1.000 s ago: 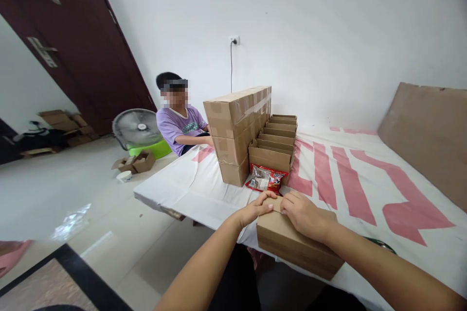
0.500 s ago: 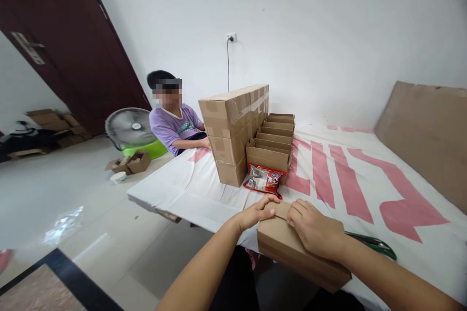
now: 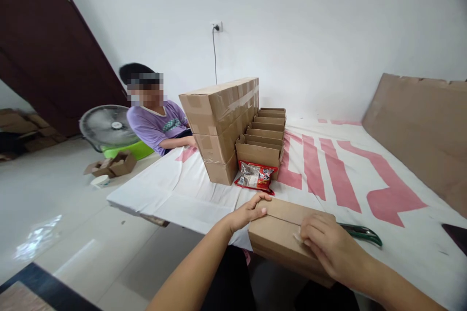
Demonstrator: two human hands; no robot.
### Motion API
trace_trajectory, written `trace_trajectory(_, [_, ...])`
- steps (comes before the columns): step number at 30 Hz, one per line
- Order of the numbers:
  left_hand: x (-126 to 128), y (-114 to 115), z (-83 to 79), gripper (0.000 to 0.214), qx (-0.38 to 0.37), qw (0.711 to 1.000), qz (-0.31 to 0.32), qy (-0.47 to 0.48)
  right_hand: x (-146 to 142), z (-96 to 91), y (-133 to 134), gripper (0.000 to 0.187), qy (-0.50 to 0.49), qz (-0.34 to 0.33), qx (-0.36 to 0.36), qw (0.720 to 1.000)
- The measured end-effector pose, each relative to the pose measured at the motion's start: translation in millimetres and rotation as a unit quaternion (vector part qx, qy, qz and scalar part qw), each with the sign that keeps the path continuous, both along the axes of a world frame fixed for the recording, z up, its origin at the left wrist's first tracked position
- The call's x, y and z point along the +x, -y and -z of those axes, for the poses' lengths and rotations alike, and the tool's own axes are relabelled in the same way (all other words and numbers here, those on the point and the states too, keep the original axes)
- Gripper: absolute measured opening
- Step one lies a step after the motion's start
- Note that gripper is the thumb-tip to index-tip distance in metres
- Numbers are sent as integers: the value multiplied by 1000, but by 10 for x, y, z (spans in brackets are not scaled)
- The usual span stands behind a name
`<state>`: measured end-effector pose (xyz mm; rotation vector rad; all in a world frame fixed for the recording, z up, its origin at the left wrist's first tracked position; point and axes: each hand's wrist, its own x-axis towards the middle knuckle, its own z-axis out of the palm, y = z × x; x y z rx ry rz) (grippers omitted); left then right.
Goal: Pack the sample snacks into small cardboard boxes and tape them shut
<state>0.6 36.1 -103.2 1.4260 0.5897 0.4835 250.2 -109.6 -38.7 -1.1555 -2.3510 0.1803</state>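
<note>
A closed cardboard box (image 3: 280, 231) sits at the table's near edge, a seam running along its top. My left hand (image 3: 251, 211) grips the box's left end, thumb on top and fingers over the far edge. Over the right part of the top, my right hand (image 3: 324, 240) is closed with fingers pinched. A small translucent scrap that looks like tape (image 3: 298, 238) shows at its fingertips. Behind the box's right end lies a green-handled cutter (image 3: 365, 234), its front part hidden. Just beyond the box rests a red and clear snack packet (image 3: 256, 176).
Stacked taped boxes (image 3: 219, 121) stand mid-table beside a row of open boxes (image 3: 260, 153). Across the table sits a person in a purple shirt (image 3: 156, 126), near a floor fan (image 3: 109, 126). A large cardboard sheet (image 3: 419, 131) leans at right.
My right hand has slid rightward along the box top, away from my left hand, uncovering more of the seam. The view has shifted a little to the right.
</note>
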Motion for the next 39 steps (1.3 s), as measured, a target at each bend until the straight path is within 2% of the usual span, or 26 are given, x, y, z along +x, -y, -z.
trace_trajectory(3, [10, 40, -39, 55, -10, 1000, 8, -7, 341, -49, 171, 17, -112, 91, -65, 987])
trace_trajectory(6, [23, 82, -104, 54, -18, 999, -7, -34, 825, 71, 312, 24, -231, 246, -98, 936])
trace_trajectory(9, [34, 83, -135, 58, -11, 998, -26, -63, 1294, 384, 503, 34, -288, 383, -105, 871])
trace_trajectory(12, [43, 63, -110, 58, 4, 996, -33, -78, 1578, 803, 752, 36, -291, 462, -141, 826])
trace_trajectory(16, [39, 41, -57, 55, 12, 995, -39, -87, 1647, 1280, 1038, 32, -265, 512, -200, 792])
trace_trajectory(19, [33, 39, -52, 54, 25, 993, -46, -103, 1584, 1452, 1133, 23, -219, 542, -228, 779])
trace_trajectory(25, [38, 62, -74, 58, 27, 992, -53, -110, 1473, 1436, 1055, 11, -100, 589, -265, 757])
trace_trajectory(29, [29, 67, -74, 58, 28, 992, -54, -112, 1541, 1388, 975, 3, -50, 616, -288, 731])
trace_trajectory(31, [26, 70, -77, 59, 30, 992, -56, -111, 1604, 1372, 955, 7, -40, 622, -303, 721])
trace_trajectory(35, [40, 92, -93, 58, 32, 992, -62, -107, 1675, 1353, 962, 13, -40, 597, -325, 733])
trace_trajectory(39, [65, 128, -116, 54, 16, 993, -71, -88, 1639, 1336, 1002, 15, -28, 585, -314, 747])
